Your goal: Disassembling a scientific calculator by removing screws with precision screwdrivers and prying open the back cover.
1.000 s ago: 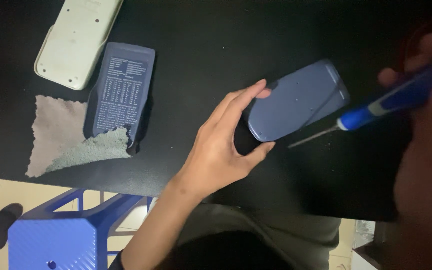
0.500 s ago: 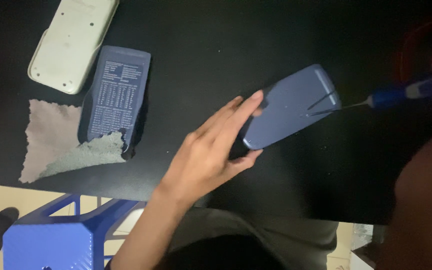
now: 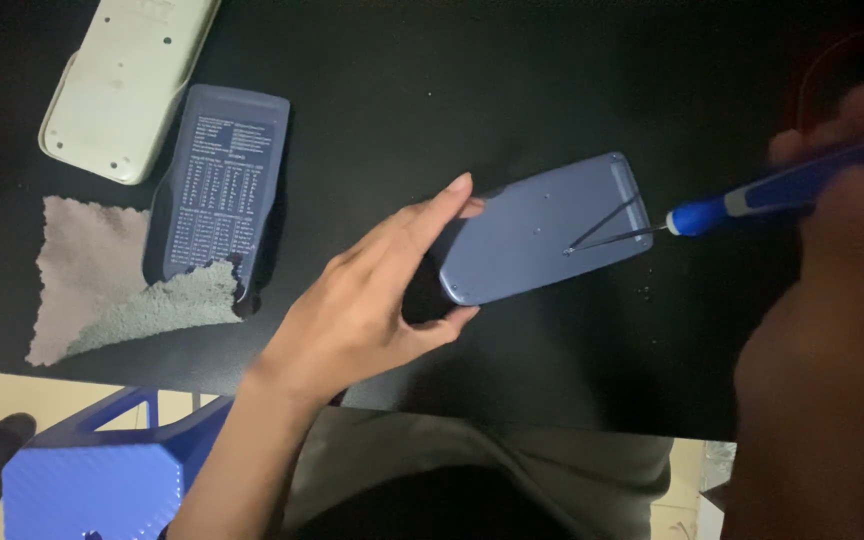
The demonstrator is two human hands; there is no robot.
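- Left hand (image 3: 367,290) gripped the near end of a blue-grey calculator back (image 3: 547,228), flat on the black table (image 3: 432,90).
- Right hand (image 3: 842,190) — blurred — clasped a blue screwdriver (image 3: 752,198), tip on the shell.
- Cloth (image 3: 102,285) and slide cover (image 3: 217,190) lay well apart.

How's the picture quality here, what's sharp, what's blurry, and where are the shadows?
Head view: dim overall. The left hand and blue-grey device are sharp. The right hand, close to the lens, is a dark blur. The screwdriver throws a thin shadow across the device. The black table swallows detail.
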